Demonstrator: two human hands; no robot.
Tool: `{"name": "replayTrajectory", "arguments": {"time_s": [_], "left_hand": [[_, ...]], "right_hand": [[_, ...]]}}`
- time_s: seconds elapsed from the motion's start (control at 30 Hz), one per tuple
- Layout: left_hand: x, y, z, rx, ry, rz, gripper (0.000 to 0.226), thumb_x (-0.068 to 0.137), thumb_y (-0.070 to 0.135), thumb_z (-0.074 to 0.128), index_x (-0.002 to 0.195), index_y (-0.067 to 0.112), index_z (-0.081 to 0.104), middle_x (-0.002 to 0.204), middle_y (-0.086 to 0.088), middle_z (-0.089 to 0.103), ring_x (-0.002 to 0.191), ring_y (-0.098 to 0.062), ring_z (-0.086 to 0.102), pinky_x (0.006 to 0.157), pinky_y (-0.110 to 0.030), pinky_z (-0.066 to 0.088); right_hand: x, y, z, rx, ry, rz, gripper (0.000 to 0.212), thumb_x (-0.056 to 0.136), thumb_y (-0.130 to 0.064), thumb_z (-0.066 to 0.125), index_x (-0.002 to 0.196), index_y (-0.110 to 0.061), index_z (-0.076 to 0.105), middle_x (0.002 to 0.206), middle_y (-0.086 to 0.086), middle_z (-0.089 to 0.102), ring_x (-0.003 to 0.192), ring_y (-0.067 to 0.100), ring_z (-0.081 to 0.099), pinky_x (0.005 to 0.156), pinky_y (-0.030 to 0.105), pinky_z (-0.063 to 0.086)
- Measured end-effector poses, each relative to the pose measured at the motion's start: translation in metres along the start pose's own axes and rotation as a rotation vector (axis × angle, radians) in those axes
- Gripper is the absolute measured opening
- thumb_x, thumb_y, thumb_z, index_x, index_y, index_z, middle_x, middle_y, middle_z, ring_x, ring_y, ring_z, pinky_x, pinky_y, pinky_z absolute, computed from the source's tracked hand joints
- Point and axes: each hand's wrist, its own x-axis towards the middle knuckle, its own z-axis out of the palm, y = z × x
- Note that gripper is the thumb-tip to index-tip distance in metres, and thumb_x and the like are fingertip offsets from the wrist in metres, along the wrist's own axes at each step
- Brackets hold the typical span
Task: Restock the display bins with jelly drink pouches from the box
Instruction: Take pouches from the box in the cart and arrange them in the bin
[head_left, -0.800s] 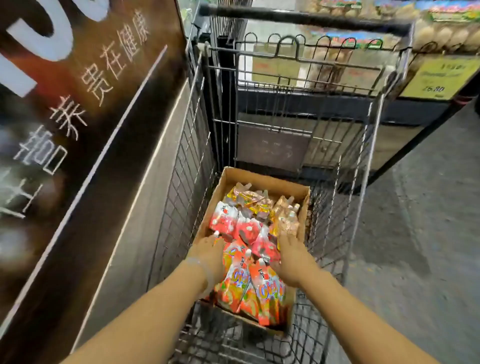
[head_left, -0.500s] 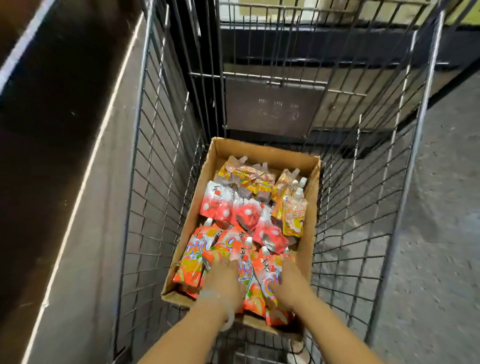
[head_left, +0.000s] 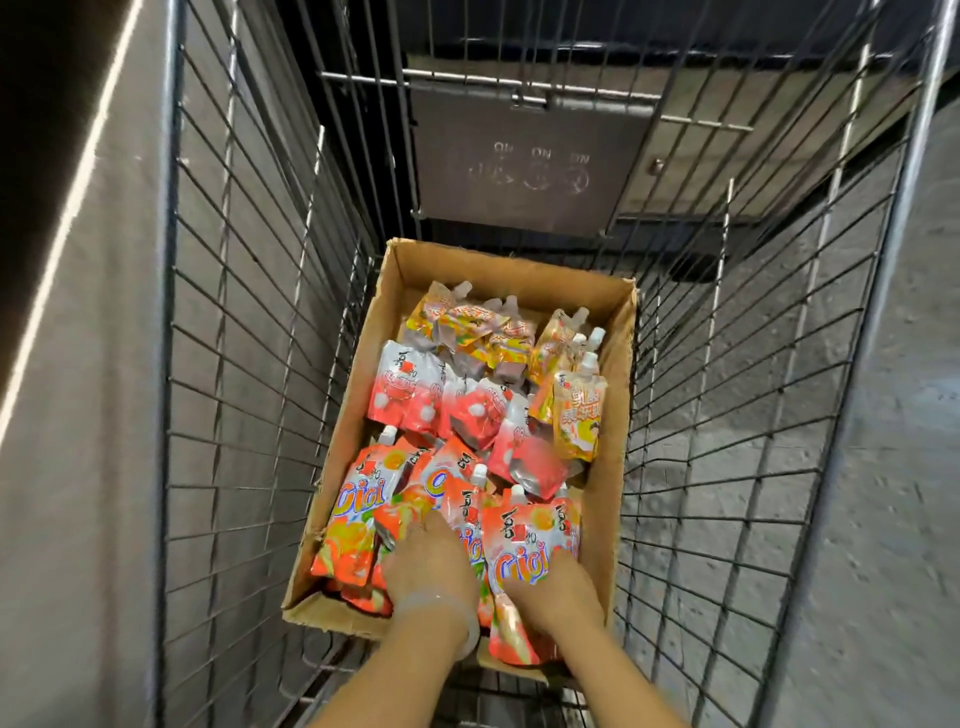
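Box (head_left: 613, 364) of brown cardboard sits open on the wire floor of a cart (head_left: 218, 364), filled with spouted jelly pouches in 3 rough bands. Orange pouches (head_left: 358, 514) marked "Cici" lie at the near end, red-and-white pouches (head_left: 415, 395) across the middle, and yellow pouches (head_left: 574, 415) at the far end and along the right wall, 1 of these standing nearly upright with its white cap up. Both hands reach down into the near end of the box among the orange ones. The left hand (head_left: 431, 566) rests on top of the pile, back of the hand up, fingers bent down between pouches; whether they grip 1 cannot be told, since the fingertips are buried. A pale band (head_left: 447, 610) circles that wrist. The right hand (head_left: 556, 592) lies just beside it, against the lower part of an orange pouch (head_left: 519, 551) that stands tilted toward the camera; its fingers are hidden behind the pouch, so a grasp cannot be confirmed. A dark flap (head_left: 524, 161) with faint printed symbols hangs at the far end of the cart. Grey floor (head_left: 883, 493) shows through the mesh on the right, and a grey panel (head_left: 78, 415) runs along the left.
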Motion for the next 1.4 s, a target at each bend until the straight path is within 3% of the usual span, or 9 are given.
{"name": "replayTrajectory", "arguments": {"time_s": [0.23, 0.4, 0.6, 0.7, 0.8, 1.03, 1.13, 1.23, 1.4], "left_hand": [[-0.006, 0.008, 0.014, -0.032, -0.031, -0.021, 0.053, 0.092, 0.01, 0.043, 0.142, 0.011, 0.026, 0.139, -0.007, 0.043, 0.13, -0.024, 0.041, 0.102, -0.03, 0.04], [0.0, 0.004, 0.01, -0.361, -0.129, -0.118, 0.04, 0.087, 0.002, 0.049, 0.125, 0.009, 0.037, 0.113, -0.012, 0.064, 0.107, -0.03, 0.062, 0.088, -0.036, 0.051], [-0.004, -0.012, -0.023, -0.687, -0.284, -0.172, 0.038, 0.082, -0.001, 0.061, 0.118, 0.004, 0.05, 0.101, -0.011, 0.059, 0.087, -0.026, 0.057, 0.08, -0.036, 0.052], [-0.018, -0.02, -0.043, -0.847, -0.24, -0.138, 0.037, 0.082, 0.001, 0.066, 0.112, 0.01, 0.048, 0.105, -0.015, 0.058, 0.078, -0.026, 0.055, 0.068, -0.036, 0.05], [-0.034, -0.027, -0.066, -0.981, -0.165, -0.066, 0.033, 0.082, -0.002, 0.065, 0.101, 0.021, 0.05, 0.083, -0.002, 0.059, 0.063, -0.013, 0.053, 0.054, -0.02, 0.048], [-0.1, -0.025, -0.104, -1.348, -0.102, -0.001, 0.03, 0.082, -0.011, 0.062, 0.107, 0.006, 0.059, 0.073, -0.005, 0.063, 0.054, -0.014, 0.056, 0.041, -0.015, 0.043], [-0.146, -0.026, -0.107, -1.518, -0.044, 0.023, 0.031, 0.083, -0.012, 0.061, 0.108, 0.006, 0.06, 0.082, -0.01, 0.067, 0.06, -0.018, 0.063, 0.049, -0.021, 0.051], [-0.187, -0.034, -0.091, -1.657, 0.039, 0.042, 0.037, 0.082, -0.011, 0.063, 0.112, 0.011, 0.061, 0.102, -0.017, 0.071, 0.091, -0.035, 0.065, 0.083, -0.045, 0.054], [-0.258, -0.062, -0.055, -1.819, 0.157, -0.004, 0.037, 0.081, -0.007, 0.066, 0.116, 0.002, 0.059, 0.112, -0.021, 0.067, 0.092, -0.033, 0.064, 0.074, -0.04, 0.054]], "right_hand": [[-0.001, 0.001, 0.007, 0.369, 0.0, 0.011, 0.052, 0.078, -0.023, 0.072, 0.121, -0.005, 0.049, 0.118, 0.011, 0.062, 0.107, 0.027, 0.059, 0.088, 0.031, 0.048], [-0.005, 0.007, 0.004, 0.517, -0.031, -0.013, 0.036, 0.079, -0.009, 0.07, 0.109, -0.013, 0.051, 0.106, 0.008, 0.066, 0.096, 0.024, 0.063, 0.091, 0.038, 0.052], [-0.022, 0.001, -0.02, 0.639, -0.071, -0.129, 0.023, 0.085, -0.002, 0.063, 0.097, -0.019, 0.052, 0.096, 0.002, 0.065, 0.088, 0.02, 0.062, 0.082, 0.033, 0.053], [-0.034, -0.01, -0.042, 0.661, -0.075, -0.21, 0.026, 0.084, -0.001, 0.063, 0.098, -0.022, 0.055, 0.095, 0.0, 0.067, 0.091, 0.022, 0.065, 0.087, 0.042, 0.055], [-0.048, -0.024, -0.071, 0.653, -0.078, -0.304, 0.027, 0.083, -0.001, 0.065, 0.096, -0.022, 0.055, 0.094, -0.001, 0.067, 0.091, 0.024, 0.064, 0.089, 0.045, 0.054], [-0.098, -0.046, -0.128, 0.669, -0.216, -0.547, 0.026, 0.085, 0.002, 0.063, 0.107, -0.012, 0.058, 0.099, 0.017, 0.069, 0.086, 0.029, 0.062, 0.084, 0.053, 0.052], [-0.132, -0.044, -0.148, 0.579, -0.308, -0.675, 0.027, 0.086, 0.003, 0.061, 0.108, -0.012, 0.059, 0.103, 0.019, 0.07, 0.088, 0.031, 0.064, 0.088, 0.059, 0.05], [-0.164, -0.033, -0.155, 0.505, -0.375, -0.756, 0.03, 0.085, 0.006, 0.06, 0.111, -0.008, 0.058, 0.106, 0.018, 0.069, 0.089, 0.031, 0.066, 0.082, 0.047, 0.055], [-0.222, -0.011, -0.141, 0.369, -0.534, -0.851, 0.035, 0.085, 0.01, 0.057, 0.114, -0.009, 0.058, 0.102, 0.015, 0.071, 0.083, 0.029, 0.068, 0.067, 0.035, 0.057]]}}
